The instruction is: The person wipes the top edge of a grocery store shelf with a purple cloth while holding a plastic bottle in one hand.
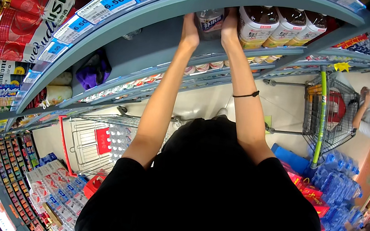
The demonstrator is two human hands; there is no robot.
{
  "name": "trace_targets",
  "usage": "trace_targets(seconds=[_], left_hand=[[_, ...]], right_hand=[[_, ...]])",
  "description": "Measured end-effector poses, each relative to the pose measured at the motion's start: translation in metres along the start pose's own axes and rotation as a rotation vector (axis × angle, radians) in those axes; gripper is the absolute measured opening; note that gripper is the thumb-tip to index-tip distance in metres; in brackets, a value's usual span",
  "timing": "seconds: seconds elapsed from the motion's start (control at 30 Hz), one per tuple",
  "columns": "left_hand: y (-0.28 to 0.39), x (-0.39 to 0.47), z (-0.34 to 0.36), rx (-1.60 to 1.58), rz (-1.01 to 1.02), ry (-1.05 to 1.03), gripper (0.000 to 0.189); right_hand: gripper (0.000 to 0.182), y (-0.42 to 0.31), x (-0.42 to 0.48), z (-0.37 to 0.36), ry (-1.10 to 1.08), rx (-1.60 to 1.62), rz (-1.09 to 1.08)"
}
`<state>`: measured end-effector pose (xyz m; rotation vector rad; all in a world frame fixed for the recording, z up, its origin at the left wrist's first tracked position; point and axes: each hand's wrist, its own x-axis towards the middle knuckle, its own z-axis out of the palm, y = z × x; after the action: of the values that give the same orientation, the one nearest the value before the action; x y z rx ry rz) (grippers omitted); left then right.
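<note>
Both my arms reach up onto a grey metal shelf (152, 44). A large clear plastic bottle (210, 20) with a printed label stands between my left hand (191, 30) and my right hand (230, 27). The hands lie at its two sides, and their fingertips are hidden under the shelf above. Large bottles of dark drink with white labels (257, 26) stand in a row just right of my right hand. Left on the same shelf lies a purple and black cloth (94, 71).
Red and white beer cans (26, 23) fill the upper shelf, behind blue price tags (116, 2). A wire shopping cart (94, 145) stands behind me at left, another cart (336, 113) at right near a person (368, 114). Packs of bottled water (339, 188) are stacked on the floor.
</note>
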<state>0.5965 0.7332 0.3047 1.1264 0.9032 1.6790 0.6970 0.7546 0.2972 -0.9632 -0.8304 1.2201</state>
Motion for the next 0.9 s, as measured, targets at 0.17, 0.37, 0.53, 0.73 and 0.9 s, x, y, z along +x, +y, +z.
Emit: trace_targets(seconds=[0.17,0.37,0.53,0.73,0.9], left_hand=[[-0.035,0.045,-0.035,0.075,0.055,-0.023,0.056],[-0.048,0.049,-0.031,0.19,0.128,-0.089,0.054],[-0.046,0.043,-0.03,0.24,0.183,-0.068,0.053],[-0.047,0.04,-0.031,0.277,0.229,-0.041,0.052],[-0.049,0.042,-0.024,0.296,0.26,-0.031,0.051]], right_hand=[[0.048,0.002,0.018,0.012,0.017,0.02,0.008],[0.057,0.001,0.04,0.009,-0.068,0.145,-0.015],[0.058,-0.002,0.037,0.006,-0.169,0.078,-0.038],[0.054,-0.012,0.028,0.009,-0.094,0.047,0.08],[0.055,0.004,0.043,0.0,-0.067,0.121,-0.01]])
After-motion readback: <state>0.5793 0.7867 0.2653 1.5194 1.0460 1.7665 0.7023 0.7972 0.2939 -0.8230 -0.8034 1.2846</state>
